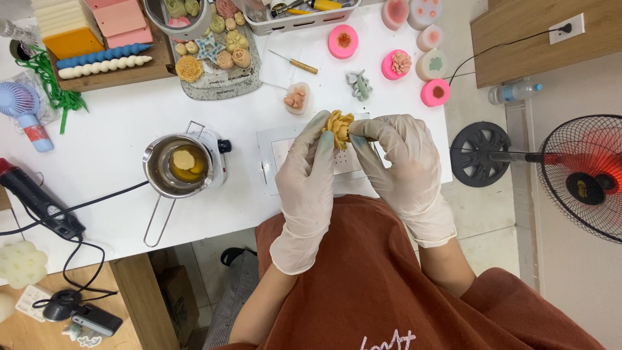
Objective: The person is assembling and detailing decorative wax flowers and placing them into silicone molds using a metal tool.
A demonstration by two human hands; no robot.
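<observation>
Both gloved hands cradled a mustard-yellow, flower-shaped wax candle (339,128) above the white table (116,142).

The left hand (310,170) and right hand (400,155) had their fingers (324,133) closed narrowly on the flower's sides, pinching it between them. Its thin layered petals looked light, stiff and brittle, so the solid base seemed the safer hold. Left of the fingers sat a small steel melting pot of amber wax (176,166).

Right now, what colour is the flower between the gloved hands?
Mustard yellow flower, best seen in the head view.
</observation>
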